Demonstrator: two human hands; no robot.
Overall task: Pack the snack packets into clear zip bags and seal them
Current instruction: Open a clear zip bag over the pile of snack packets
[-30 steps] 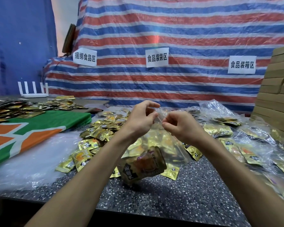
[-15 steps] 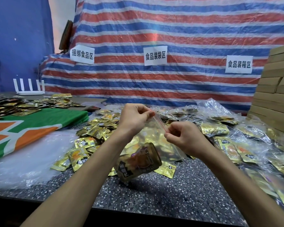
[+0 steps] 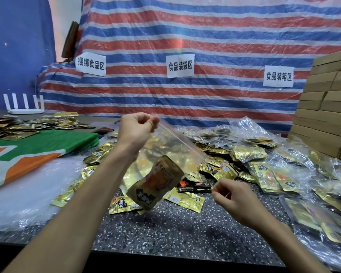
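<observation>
Head view, left grip [image 3: 135, 128]: raised above the bench [image 3: 175, 229]. My thumb and fingertips pinch one top corner of the clear zip bag [image 3: 171, 146].
Head view, right grip [image 3: 231, 196]: low and to the right, well apart from the bag. My fingers are curled in and I see nothing between them.
Zip bag: hangs in the air from that single corner, tilted. Its zip strip [image 3: 181, 137] slopes down and to the right from my pinch.
Snack packet [image 3: 158, 182]: inside the bag, slumped into the lowest corner, above the loose packets [image 3: 185, 200] lying on the bench.
Seal: I cannot tell whether the strip is pressed closed along its whole length, because the film is clear and glossy.
Risk 1, open gap: I judge that an unpressed stretch near the far end would let the packet slide out once the bag is tipped or tossed.
Risk 2, corner pinch: all the weight hangs off-centre from one small hold. A slick film could slip through my fingertips and drop the bag among the loose stock.
Risk 3, mixing: finished bags [image 3: 313, 174] lie heaped at the right, just beside unpacked packets. A bag set down carelessly could be lost among them.
Remedy, as I judge it: bring my right grip back to the strip's low end and run along it before setting the bag down.
</observation>
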